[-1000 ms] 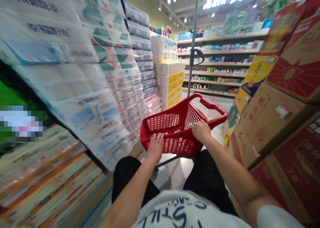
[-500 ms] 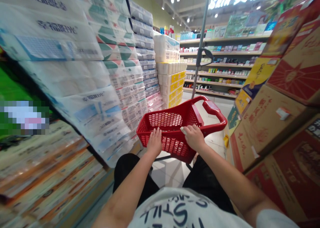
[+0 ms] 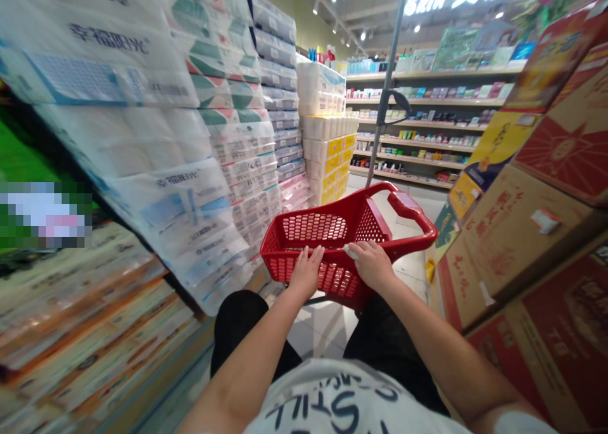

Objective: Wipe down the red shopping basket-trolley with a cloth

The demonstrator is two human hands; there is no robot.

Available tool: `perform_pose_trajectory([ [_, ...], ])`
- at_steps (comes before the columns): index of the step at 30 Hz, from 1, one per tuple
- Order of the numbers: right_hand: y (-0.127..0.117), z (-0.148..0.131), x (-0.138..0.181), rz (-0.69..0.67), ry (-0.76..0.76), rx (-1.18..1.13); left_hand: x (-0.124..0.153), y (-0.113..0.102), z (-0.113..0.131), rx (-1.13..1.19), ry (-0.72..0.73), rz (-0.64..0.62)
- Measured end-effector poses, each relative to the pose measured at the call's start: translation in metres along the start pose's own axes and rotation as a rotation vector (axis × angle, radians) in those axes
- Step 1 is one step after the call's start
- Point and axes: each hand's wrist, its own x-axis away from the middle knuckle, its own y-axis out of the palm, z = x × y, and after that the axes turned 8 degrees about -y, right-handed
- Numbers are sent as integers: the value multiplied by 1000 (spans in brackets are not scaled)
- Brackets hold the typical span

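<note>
A red plastic shopping basket (image 3: pixel 327 228) with mesh walls and a looped red handle (image 3: pixel 412 213) stands in the aisle in front of my legs. My left hand (image 3: pixel 306 272) grips the near rim, its fingers curled over the edge. My right hand (image 3: pixel 370 263) is closed over the same near rim a little further right. Nothing shows inside the basket. A grey pole (image 3: pixel 387 85) with a black grip rises from behind it.
Tall stacks of wrapped tissue packs (image 3: pixel 190 142) wall the left side. Stacked cardboard cartons (image 3: pixel 532 218) crowd the right. Shelves of small bottles and boxes (image 3: pixel 427 136) close the aisle's far end. A narrow strip of tiled floor (image 3: pixel 318 326) runs between.
My left hand has moved from the basket's outer wall up onto the near rim. My right hand slid inward along the rim. The basket has levelled out and come closer.
</note>
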Motion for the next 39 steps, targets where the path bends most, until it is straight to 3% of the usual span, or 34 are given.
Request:
perform_pose_trajectory([
  [5, -6, 16, 0, 193, 26, -55, -5, 3, -1, -15, 3, -12],
  [9, -3, 21, 1, 65, -35, -96, -11, 3, 3, -2, 23, -17],
  [14, 6, 24, 7, 251, -34, -48, -16, 4, 8, 3, 22, -13],
  [19, 30, 18, 20, 141, -238, -30, -9, 2, 5, -42, 42, 13],
  [24, 41, 19, 30, 299, -30, 6, -7, 1, 8, -72, 52, 7],
  [27, 45, 25, 37, 209, -104, -27, -8, 3, 11, -56, 46, 6],
  [32, 47, 32, 42, 311, -16, -7, -6, 5, 14, -26, 35, 7],
  [36, 45, 30, 42, 232, -93, -29, -4, 5, 14, -19, 37, 12],
  [39, 42, 28, 42, 289, -14, -1, -3, 6, 14, -18, 44, 13],
])
